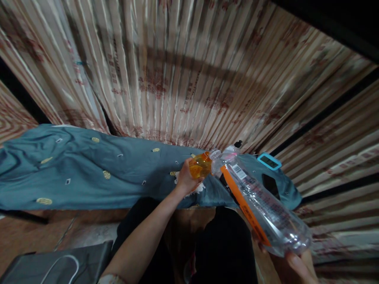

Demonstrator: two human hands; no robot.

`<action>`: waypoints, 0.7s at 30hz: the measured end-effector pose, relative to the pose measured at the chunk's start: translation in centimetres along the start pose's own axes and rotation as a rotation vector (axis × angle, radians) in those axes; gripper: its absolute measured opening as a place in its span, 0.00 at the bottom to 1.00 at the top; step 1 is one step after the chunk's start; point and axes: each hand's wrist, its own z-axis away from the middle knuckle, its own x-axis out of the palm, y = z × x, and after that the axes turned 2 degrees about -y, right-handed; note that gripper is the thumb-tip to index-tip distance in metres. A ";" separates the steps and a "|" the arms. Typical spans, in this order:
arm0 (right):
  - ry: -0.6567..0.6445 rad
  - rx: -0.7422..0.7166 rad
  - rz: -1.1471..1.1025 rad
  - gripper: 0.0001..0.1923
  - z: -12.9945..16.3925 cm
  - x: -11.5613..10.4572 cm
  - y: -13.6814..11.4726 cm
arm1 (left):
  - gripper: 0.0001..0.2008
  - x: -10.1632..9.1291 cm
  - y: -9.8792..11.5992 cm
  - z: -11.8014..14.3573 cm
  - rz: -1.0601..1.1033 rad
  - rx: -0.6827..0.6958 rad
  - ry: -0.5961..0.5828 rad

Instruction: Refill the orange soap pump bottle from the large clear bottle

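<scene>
My left hand (186, 179) grips a small orange bottle (200, 165) and holds it over the teal cloth (89, 173). My right hand (299, 266), low at the right edge, holds a large clear plastic bottle (263, 205) with an orange label by its base. The clear bottle is tilted so that its mouth (215, 154) meets the neck of the orange bottle. Only the fingertips of my right hand show under the bottle's bottom.
The teal cloth with yellow motifs covers a table in front of a pleated patterned curtain (177, 79). A teal-framed digital device (269, 161) and a black phone (271, 185) lie at the cloth's right end. A grey case (59, 264) sits at the lower left.
</scene>
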 end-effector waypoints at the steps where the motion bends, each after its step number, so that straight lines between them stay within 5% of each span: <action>1: -0.015 -0.009 -0.003 0.28 0.0 -0.1 0.1 | 0.39 0.0 0.0 0.0 0.004 0.000 -0.002; 14: 0.009 0.046 0.005 0.27 0.4 1.2 -1.0 | 0.39 -0.1 0.1 0.0 0.022 -0.019 -0.013; 21: 0.015 0.005 0.035 0.34 0.5 -0.1 0.5 | 0.39 -0.1 -0.1 -0.1 0.040 -0.006 -0.012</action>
